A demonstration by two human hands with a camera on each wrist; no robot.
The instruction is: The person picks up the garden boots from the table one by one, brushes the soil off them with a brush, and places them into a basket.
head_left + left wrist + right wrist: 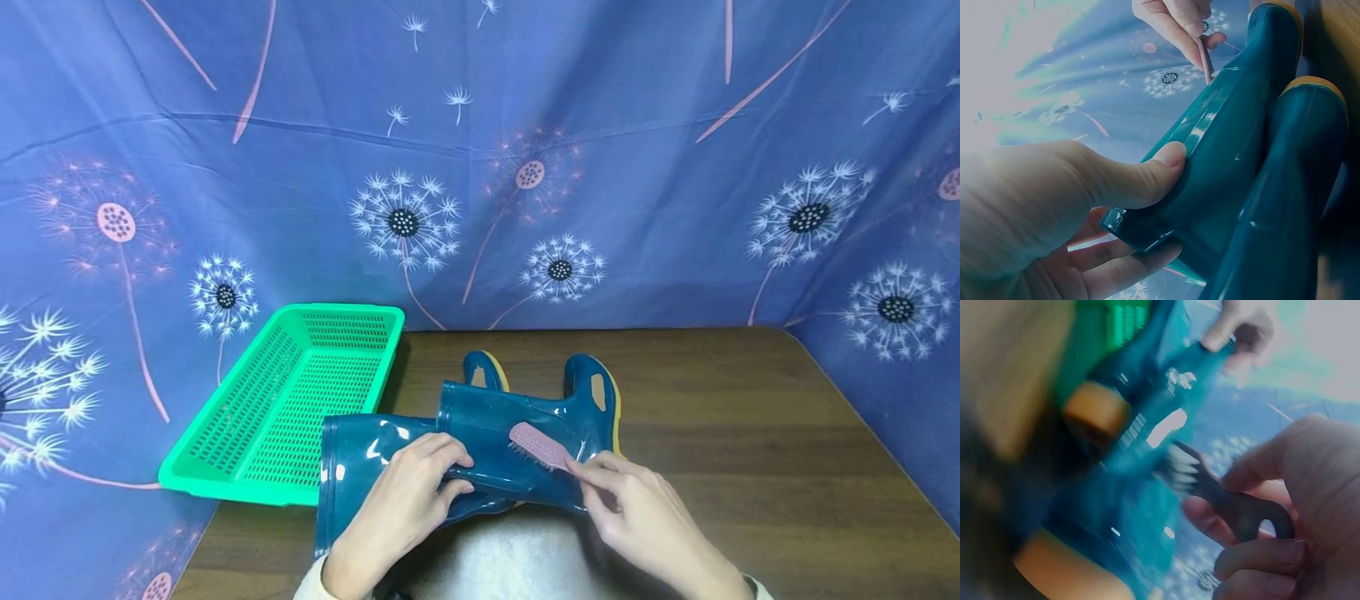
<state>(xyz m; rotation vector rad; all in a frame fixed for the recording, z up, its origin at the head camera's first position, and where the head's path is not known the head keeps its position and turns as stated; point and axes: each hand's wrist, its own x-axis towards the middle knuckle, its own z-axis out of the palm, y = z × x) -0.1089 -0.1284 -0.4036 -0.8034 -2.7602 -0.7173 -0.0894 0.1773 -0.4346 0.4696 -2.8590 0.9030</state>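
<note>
Two glossy dark-blue rubber boots with yellow sole edges lie overlapping on their sides. My left hand (408,492) grips the upper rubber boot (483,417) by its shaft near the open end; the thumb lies on the outside in the left wrist view. Underneath, further left, is the other rubber boot (360,454), partly covered by the upper one and my left hand. In my right hand (641,508) is a pink brush (540,443), pinched by its handle between thumb and fingers. Its bristles face the upper boot's shaft, right at the surface in the right wrist view.
A green plastic basket (390,358) with slotted sides stands at the left, behind the boots. The brown wooden table (750,417) extends to the right. A blue curtain (480,167) with dandelion prints hangs along the back and sides.
</note>
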